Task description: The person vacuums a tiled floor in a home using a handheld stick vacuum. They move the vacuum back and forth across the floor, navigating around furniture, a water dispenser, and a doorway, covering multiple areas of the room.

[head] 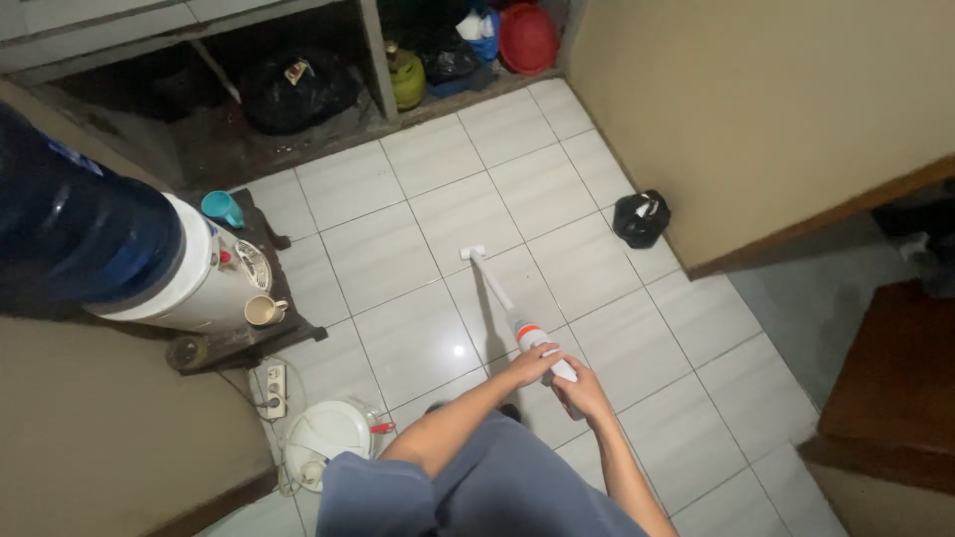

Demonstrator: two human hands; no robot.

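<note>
Near the bottom centre of the view, both of the person's hands close around the upper end of a white stick vacuum (517, 316), the left hand (532, 364) wrapped over the handle just below the orange band and the right hand (585, 391) gripping directly behind it, the two hands touching or nearly so. From there the wand slants away and to the left, and its small white head (472, 253) rests on the pale tiled floor (398, 239) around the middle of the room. At the left, a large blue water bottle (70, 229) sits on a white dispenser (209, 283), which stands on a low dark stand (284, 333); a teal cup (222, 208) and a cream mug (263, 311) rest on that stand. Nearer, below the stand, a white power strip (276, 390) lies on the tiles beside a white round appliance (326, 435). Against the beige wall on the right lies a small black bag (641, 218), well apart from the vacuum's head. Along the far side, under a counter, sit a black sack (294, 91), a green gas cylinder (406, 78) and a red basin (527, 38).
</note>
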